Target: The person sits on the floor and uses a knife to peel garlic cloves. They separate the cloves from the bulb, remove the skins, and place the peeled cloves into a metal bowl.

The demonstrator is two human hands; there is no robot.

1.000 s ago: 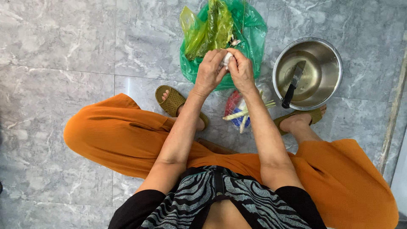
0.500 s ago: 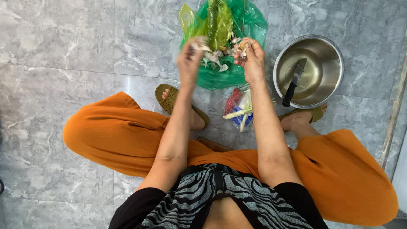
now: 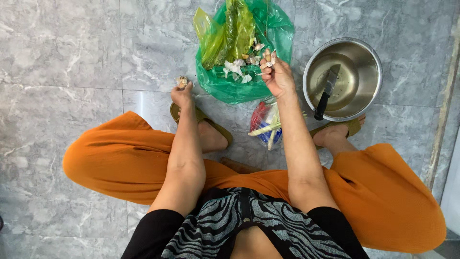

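The right hand [image 3: 277, 76] pinched small peeled cloves in closed fingers above the green bag [image 3: 249, 81] of papery skins, while the left hand [image 3: 182, 93] clasped a garlic piece [image 3: 181, 81] beside it, apparently mid-peeling.

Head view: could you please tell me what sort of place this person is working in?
Probably a home kitchen floor: grey marble-look tiles, a steel bowl holding a knife, and a green bag of peelings.
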